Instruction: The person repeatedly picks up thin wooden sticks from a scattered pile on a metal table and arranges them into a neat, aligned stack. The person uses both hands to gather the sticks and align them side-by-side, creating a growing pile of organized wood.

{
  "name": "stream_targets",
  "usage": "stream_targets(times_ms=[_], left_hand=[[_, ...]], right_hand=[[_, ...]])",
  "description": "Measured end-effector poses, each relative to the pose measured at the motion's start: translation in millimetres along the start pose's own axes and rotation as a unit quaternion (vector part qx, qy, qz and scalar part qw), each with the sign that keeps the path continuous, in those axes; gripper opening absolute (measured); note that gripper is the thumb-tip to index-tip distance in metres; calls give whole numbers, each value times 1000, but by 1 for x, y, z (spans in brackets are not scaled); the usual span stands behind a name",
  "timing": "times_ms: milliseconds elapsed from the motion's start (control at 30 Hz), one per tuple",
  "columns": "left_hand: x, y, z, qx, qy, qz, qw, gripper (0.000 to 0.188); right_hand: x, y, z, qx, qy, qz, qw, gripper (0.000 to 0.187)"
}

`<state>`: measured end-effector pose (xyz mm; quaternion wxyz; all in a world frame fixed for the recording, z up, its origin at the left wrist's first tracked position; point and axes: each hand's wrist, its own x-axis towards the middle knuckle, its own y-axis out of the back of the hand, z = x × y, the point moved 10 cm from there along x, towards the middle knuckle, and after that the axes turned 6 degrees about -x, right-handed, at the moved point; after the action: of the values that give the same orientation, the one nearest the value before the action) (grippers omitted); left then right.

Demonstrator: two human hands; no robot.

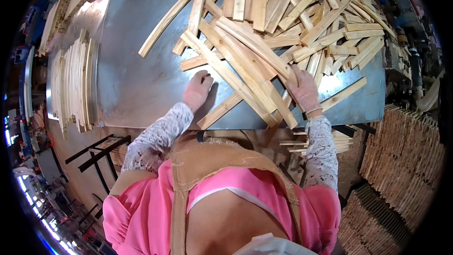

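Left hand (197, 89) at centre rests half-open, empty. Right-of-centre, right hand (303, 90) touches a slat (257, 47), fingertips partly hidden; grip unclear.

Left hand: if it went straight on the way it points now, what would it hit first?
Most likely the short wooden strip just ahead of the left hand, though their relative heights are hard to judge from this view.

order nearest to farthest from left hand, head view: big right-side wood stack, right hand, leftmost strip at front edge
1. Leftmost front-edge strip: just right of the left hand
2. Right hand: farther right
3. Wood stack: lower right
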<state>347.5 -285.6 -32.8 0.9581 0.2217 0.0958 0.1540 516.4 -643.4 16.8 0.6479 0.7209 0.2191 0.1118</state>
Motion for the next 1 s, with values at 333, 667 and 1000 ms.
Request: stream_targets(times_ms=[333,667,1000], left_hand=[[63,-8,-21,-302,94,-6,949,55],[310,105,-3,-34,-22,-147,988,56],[287,118,-36,-3,-13,13,1000,46]], right_hand=[[-46,10,-78,42,-159,-24,986,71],[-219,59,-129,107,-295,68,947,64],[-163,-13,-238,449,-324,12,833,77]])
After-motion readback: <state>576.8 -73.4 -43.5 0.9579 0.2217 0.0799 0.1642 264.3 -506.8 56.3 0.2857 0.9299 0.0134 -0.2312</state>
